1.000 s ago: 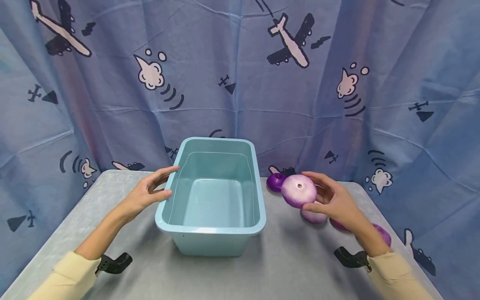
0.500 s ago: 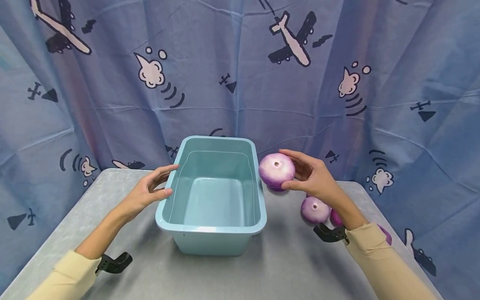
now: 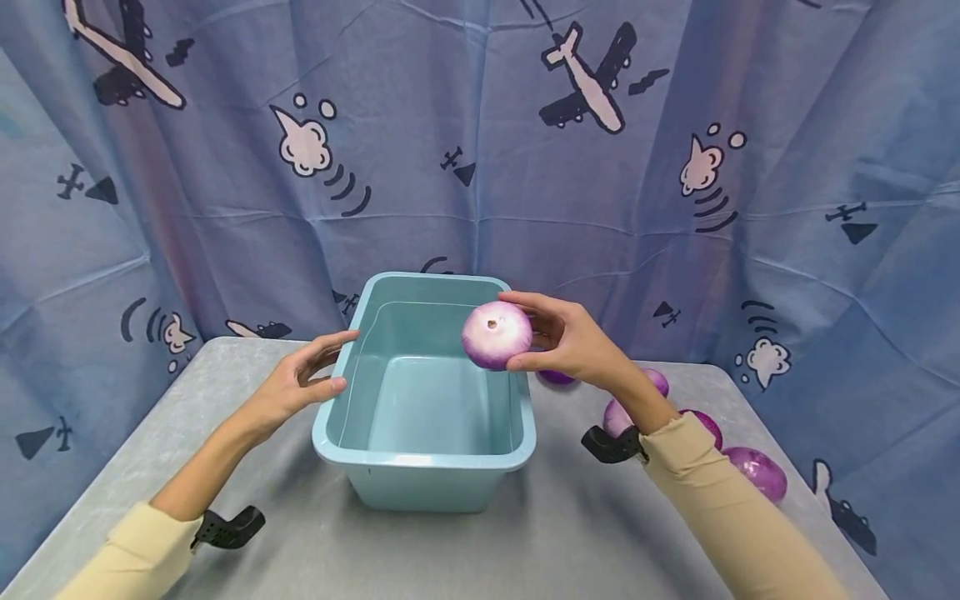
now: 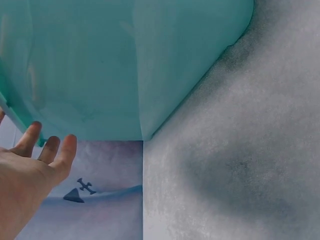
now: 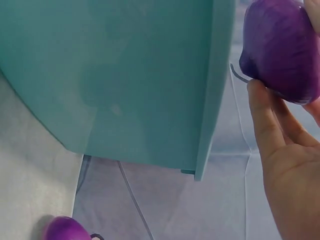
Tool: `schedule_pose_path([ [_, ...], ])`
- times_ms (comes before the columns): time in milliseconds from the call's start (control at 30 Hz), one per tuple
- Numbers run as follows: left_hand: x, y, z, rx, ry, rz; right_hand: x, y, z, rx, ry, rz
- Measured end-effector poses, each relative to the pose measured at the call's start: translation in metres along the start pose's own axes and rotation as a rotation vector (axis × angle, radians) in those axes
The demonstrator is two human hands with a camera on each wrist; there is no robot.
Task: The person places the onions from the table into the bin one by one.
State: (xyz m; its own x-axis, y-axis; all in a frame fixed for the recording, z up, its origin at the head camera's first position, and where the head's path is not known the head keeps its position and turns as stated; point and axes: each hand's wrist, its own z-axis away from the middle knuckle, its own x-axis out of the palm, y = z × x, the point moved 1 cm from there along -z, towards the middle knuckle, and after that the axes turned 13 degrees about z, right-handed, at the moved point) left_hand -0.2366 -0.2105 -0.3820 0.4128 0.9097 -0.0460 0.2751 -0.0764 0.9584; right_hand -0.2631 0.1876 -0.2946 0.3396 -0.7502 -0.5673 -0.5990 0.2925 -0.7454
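My right hand (image 3: pixel 573 342) grips a red onion (image 3: pixel 495 335), thumb below and fingers behind it. Its pale root side faces the camera, and it hangs over the right rim of a light blue plastic basin (image 3: pixel 423 459). In the right wrist view the onion (image 5: pixel 280 47) shows deep purple skin, above the basin's rim with my fingertips against it. At the basin's left rim, my left hand (image 3: pixel 288 387) touches the edge with thumb and index finger spread. From the left wrist, my fingers (image 4: pixel 64 155) lie loosely bent near the basin's outer wall (image 4: pixel 85 70).
More red onions lie right of the basin: one partly behind my right hand (image 3: pixel 557 378), others near the right forearm, including a shiny purple onion (image 3: pixel 757 473). A grey table (image 3: pixel 405 554) carries everything. A blue airplane-print curtain (image 3: pixel 420 150) hangs behind it.
My right hand has carried the red onion leftward and up from beside the other onions to over the basin's right rim. The left hand and basin have stayed in place.
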Motion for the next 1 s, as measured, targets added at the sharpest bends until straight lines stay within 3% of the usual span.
schedule_pose_path([
  [200,0.001,0.0,0.0,0.005,-0.003,-0.009,-0.001,0.003,0.007,-0.013,0.016,-0.034],
  [367,0.001,0.0,0.001,0.017,-0.002,-0.011,-0.01,0.008,0.025,0.021,0.089,-0.003],
  [533,0.002,0.002,0.0,0.023,-0.001,-0.019,-0.021,0.021,0.049,0.074,0.134,0.03],
  [1000,0.006,0.004,0.002,-0.011,-0.002,-0.027,-0.044,0.058,0.124,0.208,0.158,0.181],
])
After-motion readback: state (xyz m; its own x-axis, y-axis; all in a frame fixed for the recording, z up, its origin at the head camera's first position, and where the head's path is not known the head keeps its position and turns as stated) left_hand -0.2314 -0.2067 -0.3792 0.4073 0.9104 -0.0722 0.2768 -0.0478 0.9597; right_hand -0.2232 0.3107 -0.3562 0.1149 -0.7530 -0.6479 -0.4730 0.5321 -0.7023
